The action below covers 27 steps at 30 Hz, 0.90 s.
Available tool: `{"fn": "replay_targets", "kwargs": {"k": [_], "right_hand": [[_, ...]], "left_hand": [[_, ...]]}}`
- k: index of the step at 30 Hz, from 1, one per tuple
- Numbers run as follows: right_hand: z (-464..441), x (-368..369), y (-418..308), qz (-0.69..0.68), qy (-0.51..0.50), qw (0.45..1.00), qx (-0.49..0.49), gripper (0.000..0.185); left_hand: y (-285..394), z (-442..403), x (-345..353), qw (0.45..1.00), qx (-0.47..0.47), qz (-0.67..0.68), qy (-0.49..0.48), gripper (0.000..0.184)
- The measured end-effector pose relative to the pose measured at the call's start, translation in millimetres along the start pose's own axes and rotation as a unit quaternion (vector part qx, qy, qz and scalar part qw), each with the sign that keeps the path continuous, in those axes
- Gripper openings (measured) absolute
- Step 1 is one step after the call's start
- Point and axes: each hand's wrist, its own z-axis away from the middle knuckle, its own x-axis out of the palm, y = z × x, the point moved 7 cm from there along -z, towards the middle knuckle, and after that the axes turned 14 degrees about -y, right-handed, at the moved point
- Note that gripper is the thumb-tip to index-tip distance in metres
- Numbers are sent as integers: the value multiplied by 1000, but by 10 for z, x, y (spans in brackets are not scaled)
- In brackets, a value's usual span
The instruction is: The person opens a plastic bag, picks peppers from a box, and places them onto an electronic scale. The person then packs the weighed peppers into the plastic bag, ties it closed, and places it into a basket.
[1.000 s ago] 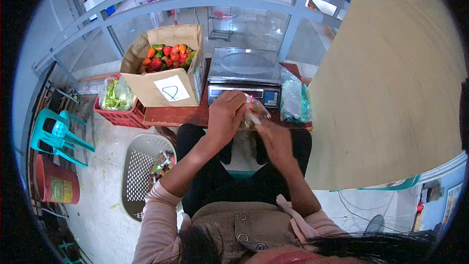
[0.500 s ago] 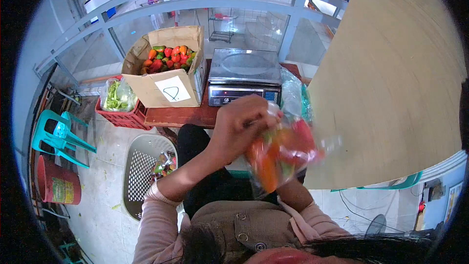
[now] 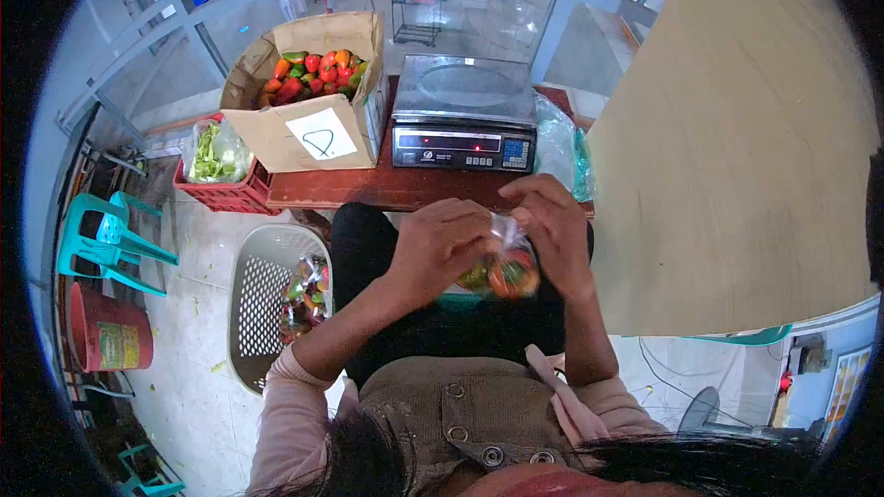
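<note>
A clear plastic bag of peppers (image 3: 509,278), orange and green, hangs over my lap, blurred by motion. Closed fingers of my left hand (image 3: 440,247) grip its gathered neck from the left. On the other side, my right hand (image 3: 554,232) has bent fingers and thumb pinched on the twisted plastic at the top. Beyond my hands stands a digital scale (image 3: 463,115) with a bare metal plate. Left of it, a cardboard box (image 3: 308,133) holds loose red, orange and green peppers (image 3: 318,76).
A white laundry-style basket (image 3: 249,331) with bagged peppers stands on the floor at left. Behind it are a red crate (image 3: 226,193) of greens, a teal chair (image 3: 92,239) and a red bucket (image 3: 92,331). Plastic bags (image 3: 557,143) lie right of the scale; a wooden panel (image 3: 727,184) fills the right.
The bag has come down and now hangs from its neck. My right hand, earlier hidden behind it, has risen to the neck, and my left hand has lowered. The view has tilted slightly.
</note>
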Motion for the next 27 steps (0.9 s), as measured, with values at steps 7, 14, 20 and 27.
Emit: {"fn": "replay_targets", "kwargs": {"k": [7, 14, 20, 27], "right_hand": [[271, 379, 511, -425, -23, 898, 109, 41], [245, 1443, 229, -876, -95, 472, -14, 28], [521, 1522, 604, -761, -10, 595, 259, 30], [400, 642, 441, -104, -7, 974, 201, 19]], "left_hand": [[454, -177, -201, 997, 71, 29, 20, 15], [-471, -220, 4, 980, -89, 140, 105, 13], [-799, 31, 105, 969, -205, 40, 134, 13], [-577, 36, 237, 981, -114, -79, 136, 10]]}}
